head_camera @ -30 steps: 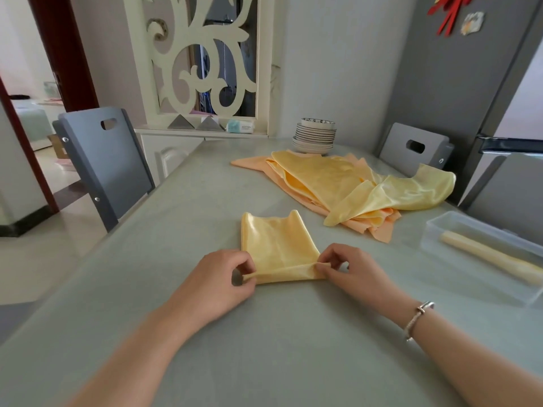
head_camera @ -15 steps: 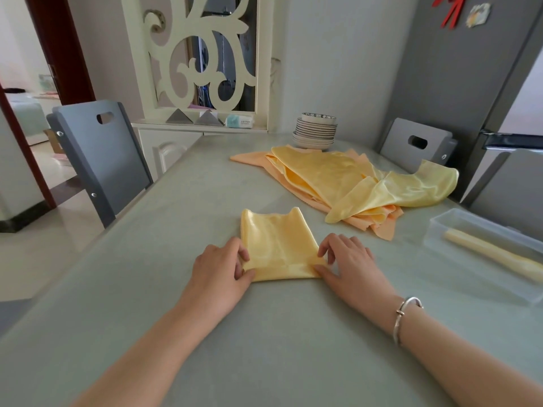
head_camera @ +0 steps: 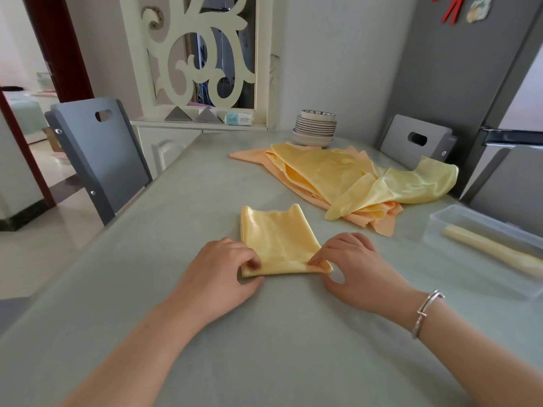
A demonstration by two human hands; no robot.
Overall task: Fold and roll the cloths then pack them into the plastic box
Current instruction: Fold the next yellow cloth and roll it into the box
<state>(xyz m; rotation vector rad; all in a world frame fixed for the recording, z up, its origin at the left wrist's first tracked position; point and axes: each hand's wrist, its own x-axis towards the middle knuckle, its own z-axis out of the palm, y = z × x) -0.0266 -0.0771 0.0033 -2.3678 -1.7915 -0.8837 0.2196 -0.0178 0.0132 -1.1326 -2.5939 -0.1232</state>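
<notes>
Pale grey-green surface (head_camera: 176,230). Left hand (head_camera: 219,274): fingers curled, pinching near-left corner of folded shiny yellow satin cloth (head_camera: 277,239), lying flat at centre. Right hand (head_camera: 357,267): pinching its near-right corner. Heap of unfolded yellow and orange cloths (head_camera: 346,180) beyond. Clear rectangular plastic box (head_camera: 458,221), far right, containing one rolled cream cloth (head_camera: 493,249).

The scene is evenly lit by soft daylight; brightness is seen at the left doorway. Faint shadows are cast under the hands. Straight lines are bent outward at the edges, and slight softness is noted throughout.
</notes>
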